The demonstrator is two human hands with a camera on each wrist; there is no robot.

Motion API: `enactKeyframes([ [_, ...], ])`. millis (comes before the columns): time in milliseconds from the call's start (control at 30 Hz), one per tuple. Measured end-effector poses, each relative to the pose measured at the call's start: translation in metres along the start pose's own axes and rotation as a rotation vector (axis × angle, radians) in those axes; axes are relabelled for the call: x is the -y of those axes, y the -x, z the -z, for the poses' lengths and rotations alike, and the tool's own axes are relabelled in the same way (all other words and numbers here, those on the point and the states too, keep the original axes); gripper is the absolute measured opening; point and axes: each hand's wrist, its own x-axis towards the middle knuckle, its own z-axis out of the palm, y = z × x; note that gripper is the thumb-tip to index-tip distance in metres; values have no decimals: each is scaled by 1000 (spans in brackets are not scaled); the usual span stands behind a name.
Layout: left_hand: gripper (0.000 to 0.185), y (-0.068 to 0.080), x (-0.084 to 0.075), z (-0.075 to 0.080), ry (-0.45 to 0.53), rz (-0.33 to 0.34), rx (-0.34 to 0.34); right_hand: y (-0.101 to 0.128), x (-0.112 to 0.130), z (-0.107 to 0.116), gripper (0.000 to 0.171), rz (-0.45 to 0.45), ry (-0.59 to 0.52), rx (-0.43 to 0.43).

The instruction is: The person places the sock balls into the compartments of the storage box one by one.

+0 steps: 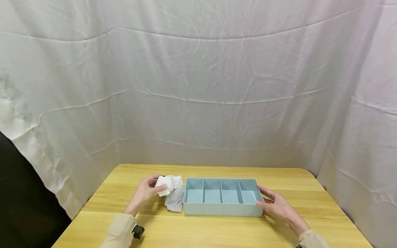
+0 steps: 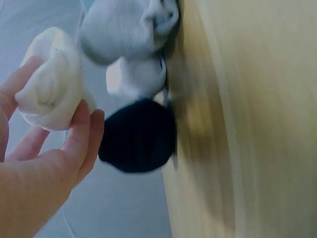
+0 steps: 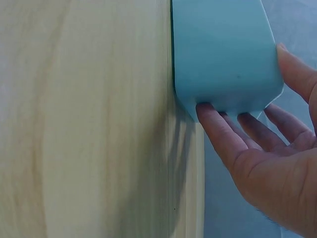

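My left hand (image 1: 156,186) grips a rolled white sock (image 1: 166,182) just above the table, left of a light blue divided tray (image 1: 223,209). In the left wrist view its fingers (image 2: 81,136) curl round that white roll (image 2: 49,84). Beside it lie a grey sock (image 2: 129,25), a pale sock (image 2: 136,77) and a dark sock ball (image 2: 138,136). My right hand (image 1: 268,200) rests with straight fingers (image 3: 220,131) against the tray's right end wall (image 3: 223,49). The tray's compartments hold nothing.
The wooden table (image 1: 217,230) has rounded far corners. A white cloth backdrop (image 1: 198,86) hangs behind it and on both sides. The grey sock (image 1: 175,200) lies against the tray's left end.
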Motion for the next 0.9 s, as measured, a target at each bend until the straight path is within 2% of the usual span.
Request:
enactKeyframes([
  [300,39,-3,-11,-22,61,14,-55,3,-1,0,77,1,-59,8],
  [500,36,-4,-18,-37,132,16,-57,4,-3,2,77,3,-65,23],
  [667,36,-6,-24,-48,136,-15,-44,3,-2,1,77,8,-66,27],
  [900,36,-8,-30,-63,159,2,17,3,-4,1,75,-5,-56,1],
])
